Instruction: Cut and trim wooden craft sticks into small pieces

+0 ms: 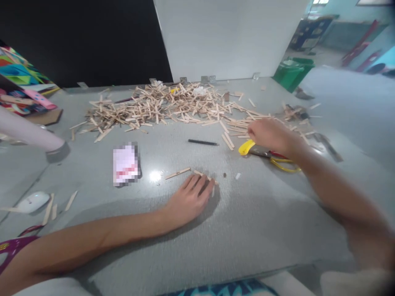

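My left hand (189,200) rests palm down on the grey table, its fingers slightly apart and stretched over a short wooden stick (199,173). Beside that stick, to the left, lies another wooden stick (178,173). My right hand (271,133) is over the right end of the heap of sticks, its fingers curled and a little blurred. What those fingers hold, if anything, is hidden. Just under the right hand lie a yellow-handled tool (247,147) and scissors with yellow loops (285,166), partly covered by the wrist.
A long heap of wooden sticks (135,111) spreads along the back. A black pen (203,142) lies mid-table. A blurred pink-white packet (125,164) is left of it. Farther left are a white computer mouse (33,202) and a pale tube (31,129). A green bin (290,75) stands behind.
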`<state>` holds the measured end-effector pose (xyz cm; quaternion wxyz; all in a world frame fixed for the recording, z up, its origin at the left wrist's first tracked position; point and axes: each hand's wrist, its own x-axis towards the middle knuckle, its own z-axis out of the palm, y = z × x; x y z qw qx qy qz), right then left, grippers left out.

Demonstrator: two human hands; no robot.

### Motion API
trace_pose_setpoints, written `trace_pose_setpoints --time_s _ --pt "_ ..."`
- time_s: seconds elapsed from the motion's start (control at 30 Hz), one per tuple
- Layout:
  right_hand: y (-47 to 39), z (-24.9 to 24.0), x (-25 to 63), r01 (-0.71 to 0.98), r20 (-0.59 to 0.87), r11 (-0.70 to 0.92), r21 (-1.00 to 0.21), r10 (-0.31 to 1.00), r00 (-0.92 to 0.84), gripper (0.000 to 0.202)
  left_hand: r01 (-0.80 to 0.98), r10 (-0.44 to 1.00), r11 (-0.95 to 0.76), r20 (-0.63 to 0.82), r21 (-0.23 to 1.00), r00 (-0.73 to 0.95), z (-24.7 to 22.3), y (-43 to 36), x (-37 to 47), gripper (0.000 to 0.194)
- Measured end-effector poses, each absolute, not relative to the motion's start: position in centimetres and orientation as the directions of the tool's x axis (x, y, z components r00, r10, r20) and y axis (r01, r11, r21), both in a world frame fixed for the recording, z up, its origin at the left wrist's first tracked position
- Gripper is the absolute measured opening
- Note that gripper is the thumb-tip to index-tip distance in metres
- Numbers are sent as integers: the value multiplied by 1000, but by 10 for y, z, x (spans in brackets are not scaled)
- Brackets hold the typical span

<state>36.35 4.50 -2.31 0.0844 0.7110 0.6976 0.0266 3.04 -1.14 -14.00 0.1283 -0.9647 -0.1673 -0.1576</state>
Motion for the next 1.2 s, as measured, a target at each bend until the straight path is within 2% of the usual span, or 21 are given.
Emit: trace_pose_setpoints --time_s 0.1,0.2,0.37,0.5,0.53,0.6,0.67,0.7,0.73,0.9,1.03,1.2 --pt "42 -41 364 976 -188 19 217 982 23 16 369 297 -916 348 -161 889 -144 -10 31 40" --pt "45 -61 361 970 -190 33 242 982 14 22 369 313 -922 336 -118 889 -148 -8 31 41" --pt "54 -72 358 974 -104 127 190 989 -109 26 401 351 -910 321 -103 880 -151 -6 31 43" --pt "46 -74 353 972 52 216 91 974 -222 29 435 388 -896 311 -95 867 -152 -7 31 46" --pt "41 -76 350 969 110 241 46 963 -245 30 437 395 -896 306 -82 866 -152 -7 31 46" --pt "29 -81 340 940 262 309 -144 928 -265 25 436 403 -898 294 -56 867 -152 -8 32 46" --pt "18 -86 327 729 427 419 -541 884 -191 16 433 406 -901 285 -35 868 -152 -8 31 46" --pt "13 -87 320 595 426 439 -674 888 -173 13 430 406 -902 283 -25 869 -153 -8 31 46" --pt "9 -86 315 499 418 442 -746 893 -166 10 428 407 -904 280 -14 869 -153 -8 31 46" --pt "2 -72 304 429 428 436 -792 896 -120 11 433 423 -901 261 18 868 -154 -9 30 47" --pt "6 -72 303 312 314 315 -897 948 -53 22 441 428 -898 251 5 868 -153 -9 30 47" --pt "12 -97 300 388 280 294 -874 955 -94 29 441 419 -897 260 -27 870 -153 -9 31 46"
